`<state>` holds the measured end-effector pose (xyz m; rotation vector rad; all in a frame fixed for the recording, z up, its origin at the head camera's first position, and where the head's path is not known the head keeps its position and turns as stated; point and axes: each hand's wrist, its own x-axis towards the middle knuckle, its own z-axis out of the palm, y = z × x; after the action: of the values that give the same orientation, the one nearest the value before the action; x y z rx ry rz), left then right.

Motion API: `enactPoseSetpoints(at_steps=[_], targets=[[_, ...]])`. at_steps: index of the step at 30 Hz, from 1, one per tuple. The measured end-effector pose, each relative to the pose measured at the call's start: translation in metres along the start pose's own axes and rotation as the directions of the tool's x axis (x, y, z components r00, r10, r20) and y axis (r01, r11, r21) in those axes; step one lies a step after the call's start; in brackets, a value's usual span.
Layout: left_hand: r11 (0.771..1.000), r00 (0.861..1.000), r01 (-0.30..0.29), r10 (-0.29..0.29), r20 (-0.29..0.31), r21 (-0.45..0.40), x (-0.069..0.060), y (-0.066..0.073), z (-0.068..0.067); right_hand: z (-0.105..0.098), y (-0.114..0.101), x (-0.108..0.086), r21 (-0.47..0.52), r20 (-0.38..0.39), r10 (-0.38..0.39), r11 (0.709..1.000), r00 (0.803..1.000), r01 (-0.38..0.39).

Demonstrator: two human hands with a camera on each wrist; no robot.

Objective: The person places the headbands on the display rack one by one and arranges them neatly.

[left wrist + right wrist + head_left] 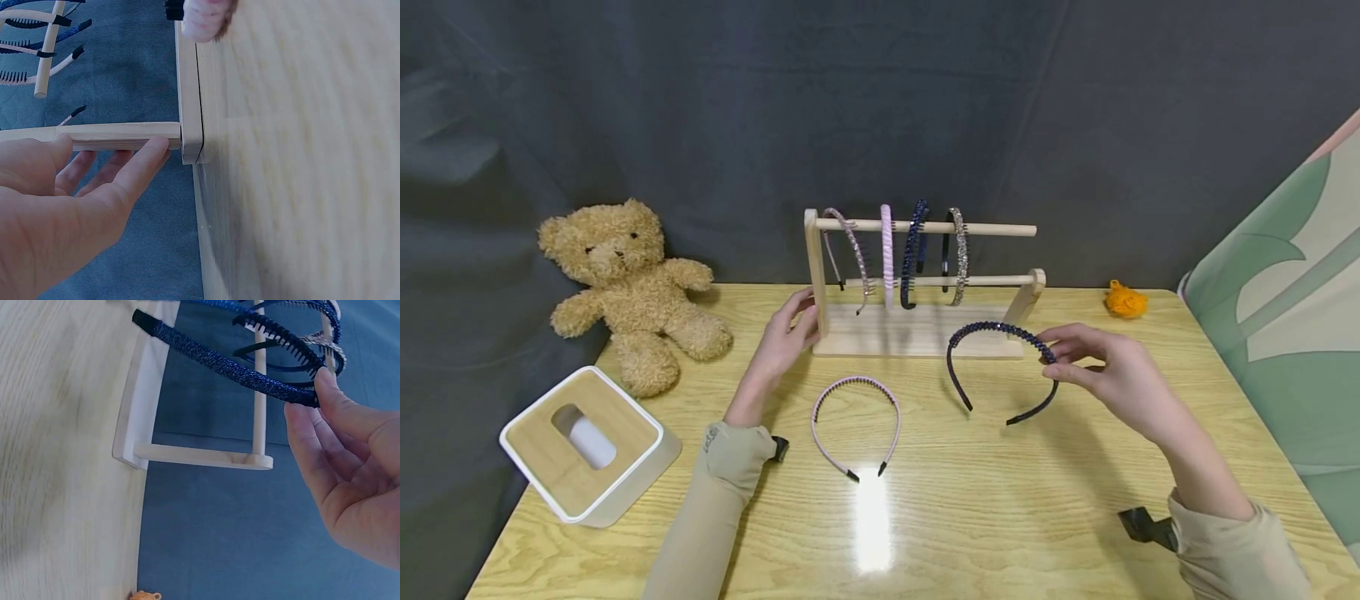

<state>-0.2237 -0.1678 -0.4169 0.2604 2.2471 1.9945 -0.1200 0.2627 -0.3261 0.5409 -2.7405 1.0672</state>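
Note:
My right hand [1116, 379] pinches a dark blue beaded headband [992, 327] by its right side, above the table in front of the rack; the right wrist view shows thumb and fingers on the band [231, 370]. At the rack's left upright [815, 271], my left hand [782, 337] holds the wooden post [125, 134] between thumb and fingers. On the rack's upper bar [1007, 229] hang a pink beaded headband [854, 250], a lilac one [887, 258], a dark blue one [911, 258] and a silvery glittering one [960, 258]. A thin pink headband [856, 379] lies on the table.
A teddy bear [632, 292] sits at the back left, behind a white box with a wooden lid [550, 417]. An orange object [1126, 300] lies at the back right of the table [985, 517]. Dark cloth [760, 125] stands behind the rack.

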Motion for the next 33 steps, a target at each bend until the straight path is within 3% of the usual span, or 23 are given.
enactPoseSetpoints(at_steps=[12, 33], targets=[[1.0, 1.0, -0.004, 0.004, -0.005, -0.013, 0.002, -0.001, 0.0, -0.016, -0.008, -0.013, 0.024, -0.049, 0.076, 0.997, 0.996, -0.075], [1.0, 1.0, 0.0, 0.0, -0.005, -0.008, -0.001, 0.002, 0.001, -0.023, -0.017, -0.019, 0.022, -0.133, 0.045, 0.999, 0.99, -0.043]])
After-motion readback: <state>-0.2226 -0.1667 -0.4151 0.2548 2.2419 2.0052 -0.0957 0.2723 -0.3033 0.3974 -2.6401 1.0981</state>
